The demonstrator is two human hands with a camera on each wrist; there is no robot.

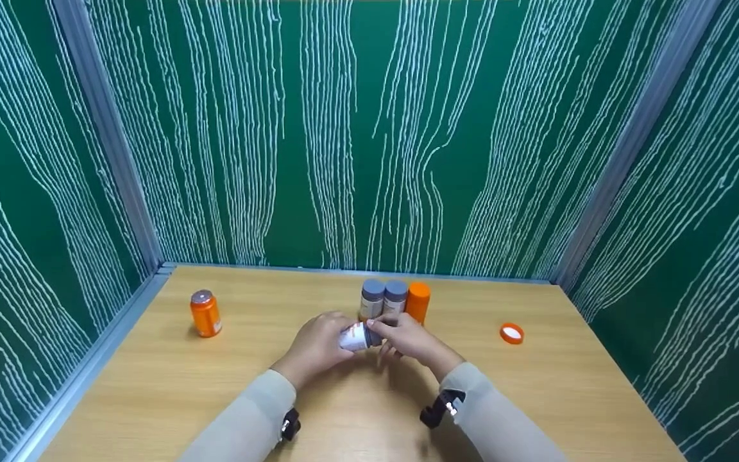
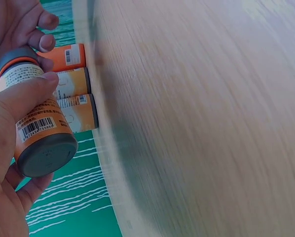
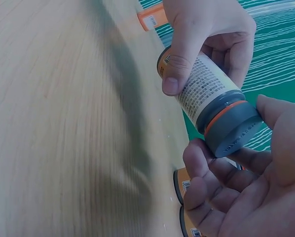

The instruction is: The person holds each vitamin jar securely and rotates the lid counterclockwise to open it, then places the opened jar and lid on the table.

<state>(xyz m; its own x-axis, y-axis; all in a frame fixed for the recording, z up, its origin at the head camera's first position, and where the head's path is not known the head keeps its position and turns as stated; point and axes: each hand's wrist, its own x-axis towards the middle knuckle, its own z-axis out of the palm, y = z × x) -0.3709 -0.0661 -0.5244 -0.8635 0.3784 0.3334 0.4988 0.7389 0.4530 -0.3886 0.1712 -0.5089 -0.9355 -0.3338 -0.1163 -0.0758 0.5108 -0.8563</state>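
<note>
Above the middle of the table, both hands hold one pill bottle [image 1: 355,336] on its side; it has a white and orange label and a grey cap. My left hand [image 1: 336,331] grips the bottle's body [image 2: 38,123], thumb laid across the label [image 3: 202,85]. My right hand [image 1: 380,326] curls its thumb and fingers [image 3: 199,160] round the grey cap [image 3: 231,129]. The grey base [image 2: 45,159] faces the left wrist camera. My right hand's fingertips [image 2: 45,30] show beyond the cap [image 2: 15,55].
Just behind the hands stand two grey-capped bottles [image 1: 373,299] [image 1: 395,297] and an orange-capped bottle [image 1: 418,301]. Another orange bottle [image 1: 205,314] stands at the left. A loose orange lid [image 1: 511,333] lies at the right. Green patterned walls [image 1: 369,128] close the wooden table [image 1: 356,423] on three sides.
</note>
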